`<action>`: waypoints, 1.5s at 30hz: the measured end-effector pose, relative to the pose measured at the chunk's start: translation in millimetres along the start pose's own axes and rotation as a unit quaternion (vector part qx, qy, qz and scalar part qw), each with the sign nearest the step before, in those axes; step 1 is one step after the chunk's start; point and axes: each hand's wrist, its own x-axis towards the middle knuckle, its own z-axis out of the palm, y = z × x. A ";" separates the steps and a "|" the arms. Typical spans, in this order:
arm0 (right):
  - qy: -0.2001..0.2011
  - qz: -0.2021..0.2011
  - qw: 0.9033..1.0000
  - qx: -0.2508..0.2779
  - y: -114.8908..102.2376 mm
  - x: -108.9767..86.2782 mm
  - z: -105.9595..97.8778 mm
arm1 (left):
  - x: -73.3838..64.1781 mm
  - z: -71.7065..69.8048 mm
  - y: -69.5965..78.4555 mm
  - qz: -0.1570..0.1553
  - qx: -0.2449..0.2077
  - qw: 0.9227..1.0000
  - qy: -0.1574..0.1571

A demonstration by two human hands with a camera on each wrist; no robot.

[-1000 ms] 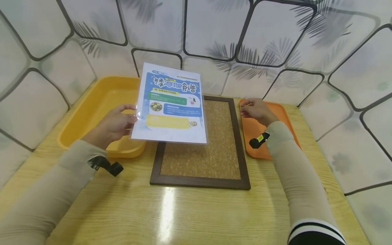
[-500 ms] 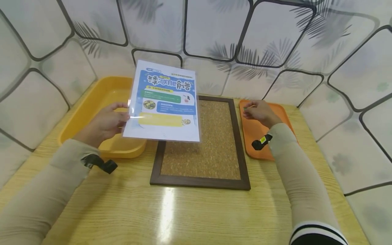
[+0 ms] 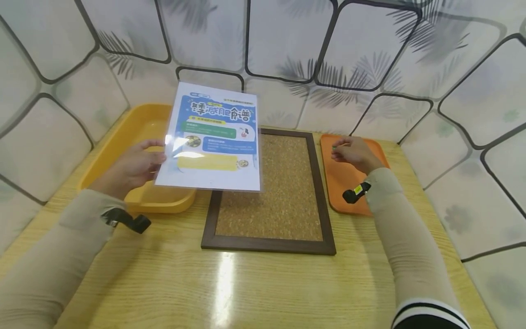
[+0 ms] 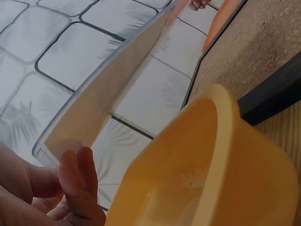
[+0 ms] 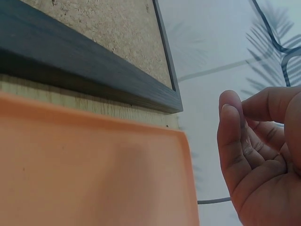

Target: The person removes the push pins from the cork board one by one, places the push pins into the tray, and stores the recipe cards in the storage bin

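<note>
My left hand (image 3: 133,167) pinches the left edge of a laminated sheet (image 3: 213,137), printed in blue, green and yellow with Chinese lettering. The sheet is raised, tilted toward me, and covers the upper left of a cork board (image 3: 283,205) in a dark brown frame. Seen from the left wrist, the sheet (image 4: 108,99) runs away nearly edge-on from the thumb and fingers. Over the orange tray, my right hand (image 3: 355,153) pinches a tiny green item (image 3: 334,147) between thumb and fingertips. The right wrist view shows those fingertips (image 5: 230,110) pressed together, hiding it; I cannot tell its kind.
A deep yellow tub (image 3: 160,205) stands left of the board, partly behind the left hand and sheet. The shallow orange tray (image 3: 345,183) lies to the board's right. All rest on a pale wooden table (image 3: 263,288), with patterned walls (image 3: 287,41) close behind and at both sides.
My left hand has carried the sheet to the left, baring more of the cork board. My right hand has shifted slightly right and toward me, still pinching the green item.
</note>
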 end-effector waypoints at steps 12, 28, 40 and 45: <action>0.004 0.005 1.000 0.009 11.1 -4.2 -8.4 | -1.3 -16.7 -0.5 -0.009 -0.010 1.000 0.011; 0.008 0.012 0.999 0.034 26.5 -7.4 -18.2 | -1.5 -45.5 -5.4 -0.012 -0.065 0.998 0.020; 0.011 0.021 0.997 0.070 38.4 -14.1 -24.2 | -4.8 -57.7 -4.7 -0.018 -0.060 0.997 0.055; 0.010 0.028 0.996 0.083 45.1 -17.4 -27.1 | -4.7 -62.4 -5.3 -0.015 -0.049 0.997 0.061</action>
